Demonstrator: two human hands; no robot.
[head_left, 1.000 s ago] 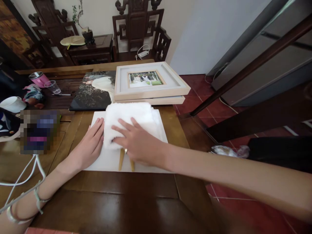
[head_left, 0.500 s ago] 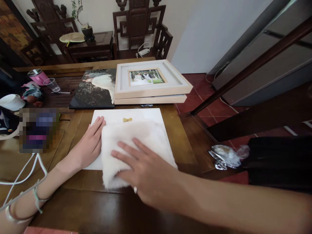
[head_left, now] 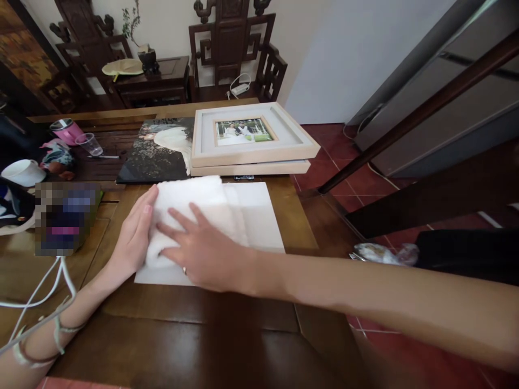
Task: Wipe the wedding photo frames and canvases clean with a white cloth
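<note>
A fluffy white cloth [head_left: 190, 192] lies folded over the left and middle part of a flat white board [head_left: 257, 216] on the wooden table. My right hand [head_left: 203, 248] presses flat on the cloth with its fingers spread, a ring on one finger. At the board's left edge my left hand [head_left: 135, 227] rests with its fingers stretched out, touching the edge beside the cloth. The cloth hides most of the board's left part.
Two pale wooden picture frames [head_left: 255, 154] are stacked behind the board, next to a dark photo panel [head_left: 162, 148]. On the left are a blurred-out device [head_left: 67, 216] with white cables, a white cup [head_left: 24, 172], a pink mug [head_left: 67, 131] and a clear plastic cup [head_left: 90, 145].
My right hand has slid the cloth left and away from me across the board, so the cloth now covers the small yellowish piece. My left hand has shifted slightly left.
</note>
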